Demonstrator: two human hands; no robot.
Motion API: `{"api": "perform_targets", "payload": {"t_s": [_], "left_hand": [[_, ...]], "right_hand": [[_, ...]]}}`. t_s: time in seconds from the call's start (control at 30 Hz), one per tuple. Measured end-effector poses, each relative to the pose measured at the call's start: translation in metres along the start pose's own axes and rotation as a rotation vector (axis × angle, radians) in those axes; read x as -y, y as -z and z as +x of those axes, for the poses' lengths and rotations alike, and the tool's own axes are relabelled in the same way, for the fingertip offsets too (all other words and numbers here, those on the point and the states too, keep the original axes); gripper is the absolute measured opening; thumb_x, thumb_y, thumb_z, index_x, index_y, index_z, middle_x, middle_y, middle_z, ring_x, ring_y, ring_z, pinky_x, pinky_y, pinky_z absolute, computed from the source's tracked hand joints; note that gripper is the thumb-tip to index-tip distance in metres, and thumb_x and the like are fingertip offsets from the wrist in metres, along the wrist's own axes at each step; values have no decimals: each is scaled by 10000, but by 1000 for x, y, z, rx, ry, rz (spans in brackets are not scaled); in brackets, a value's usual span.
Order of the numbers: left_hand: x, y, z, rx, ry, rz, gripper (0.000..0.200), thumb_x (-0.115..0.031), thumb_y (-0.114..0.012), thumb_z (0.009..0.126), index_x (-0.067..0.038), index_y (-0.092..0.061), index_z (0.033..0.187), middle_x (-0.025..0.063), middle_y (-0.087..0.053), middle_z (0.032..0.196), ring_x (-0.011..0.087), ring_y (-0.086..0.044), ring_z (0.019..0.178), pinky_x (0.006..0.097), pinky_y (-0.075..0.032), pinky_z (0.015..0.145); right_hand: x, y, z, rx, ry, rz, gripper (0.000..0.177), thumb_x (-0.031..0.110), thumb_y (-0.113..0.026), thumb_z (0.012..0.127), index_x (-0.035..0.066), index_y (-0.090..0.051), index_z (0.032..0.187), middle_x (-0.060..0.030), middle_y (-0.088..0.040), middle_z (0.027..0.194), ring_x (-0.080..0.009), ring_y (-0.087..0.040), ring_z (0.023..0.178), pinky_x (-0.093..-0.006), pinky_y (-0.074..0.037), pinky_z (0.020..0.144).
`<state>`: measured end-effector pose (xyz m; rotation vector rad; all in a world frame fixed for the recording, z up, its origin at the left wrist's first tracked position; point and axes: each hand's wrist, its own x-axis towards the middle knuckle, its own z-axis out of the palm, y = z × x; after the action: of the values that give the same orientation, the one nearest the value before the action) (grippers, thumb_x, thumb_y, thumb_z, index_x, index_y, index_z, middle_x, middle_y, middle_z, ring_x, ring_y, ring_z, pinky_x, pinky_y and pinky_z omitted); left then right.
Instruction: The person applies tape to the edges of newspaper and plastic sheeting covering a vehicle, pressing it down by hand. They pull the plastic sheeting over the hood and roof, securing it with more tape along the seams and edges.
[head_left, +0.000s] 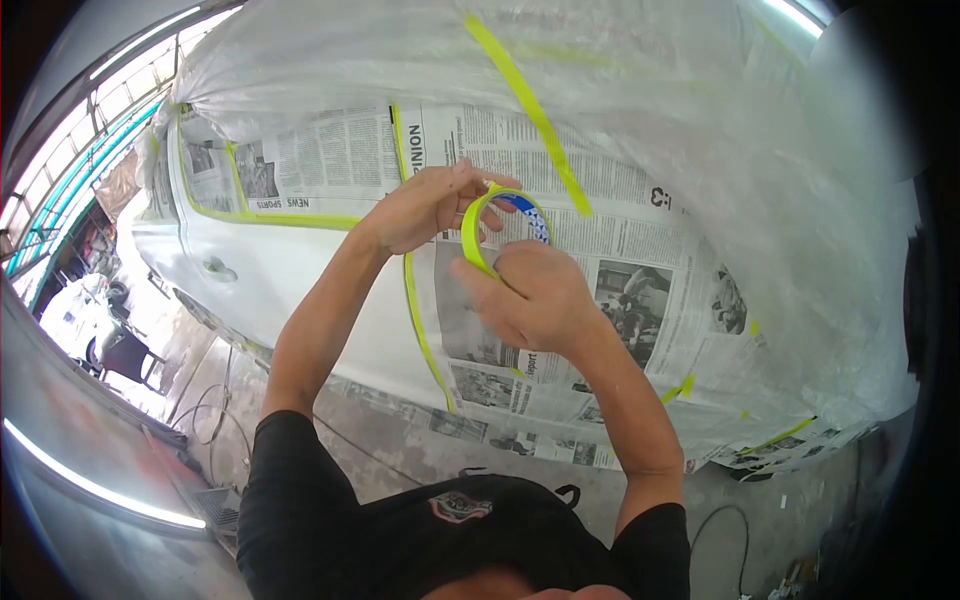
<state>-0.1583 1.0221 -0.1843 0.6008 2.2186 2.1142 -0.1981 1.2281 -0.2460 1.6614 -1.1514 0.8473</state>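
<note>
A roll of bright yellow-green masking tape [473, 232] with a blue-and-white printed core is held upright before the papered car side. My right hand [535, 298] is closed around its lower edge. At the top of the roll, the fingers of my left hand [428, 207] are bent against the tape, some of them behind it; a small ragged bit of tape shows at the fingertips. Behind both hands, newspaper [620, 240] covers the car's side. A yellow-green tape strip [420, 330] runs down the paper's left edge, beside the white door [320, 290].
Clear plastic sheeting [330, 50] drapes the car's top and right, with a loose-looking tape strip [530, 110] across it. A door handle [218, 268] sits at left. Hoses [215, 415] lie on the concrete floor [380, 440]. A grey panel [90, 440] stands at lower left.
</note>
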Motion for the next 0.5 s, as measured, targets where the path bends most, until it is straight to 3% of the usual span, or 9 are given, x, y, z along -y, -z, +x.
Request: {"api": "perform_targets", "payload": {"t_s": [0.2, 0.27, 0.3, 0.4, 0.5], "left_hand": [[3, 9, -6, -88, -100, 161, 332, -338, -629, 999, -22, -688, 1082, 32, -691, 956, 109, -635, 851, 276, -535, 768], [-1, 10, -4, -165, -112, 222, 288, -310, -648, 986, -27, -692, 1027, 3, -681, 890, 92, -628, 824, 266, -525, 747], [-9, 14, 1, -304, -183, 384, 281, -299, -654, 977, -23, -694, 1010, 6, -677, 868, 89, -624, 814, 267, -520, 735], [-38, 36, 31, -657, -413, 812, 266, -271, -670, 944, -8, -702, 964, 31, -673, 806, 101, -620, 769, 278, -505, 697], [-60, 74, 75, -881, -727, 1115, 232, -237, -678, 918, -8, -706, 939, 97, -698, 814, 163, -631, 710, 311, -509, 687]], "right_hand": [[-2, -8, 0, 5, 27, 29, 386, 46, -711, 703, 50, -690, 1089, -25, -456, 648, -225, -506, 540, -343, -474, 532], [-7, -11, 0, 19, -38, 11, 423, 58, -701, 749, 50, -667, 1170, -47, -484, 675, -238, -530, 569, -358, -479, 541], [-10, -12, 0, 25, -71, -2, 441, 64, -696, 772, 50, -655, 1211, -58, -498, 688, -245, -543, 584, -365, -482, 546], [-18, -22, 6, 91, -530, -67, 520, 88, -667, 849, 43, -557, 1356, -106, -541, 735, -272, -596, 650, -392, -495, 570], [-31, -45, 3, 107, -542, -236, 596, 105, -640, 902, 30, -439, 1458, -126, -577, 748, -292, -609, 610, -405, -486, 529]]}}
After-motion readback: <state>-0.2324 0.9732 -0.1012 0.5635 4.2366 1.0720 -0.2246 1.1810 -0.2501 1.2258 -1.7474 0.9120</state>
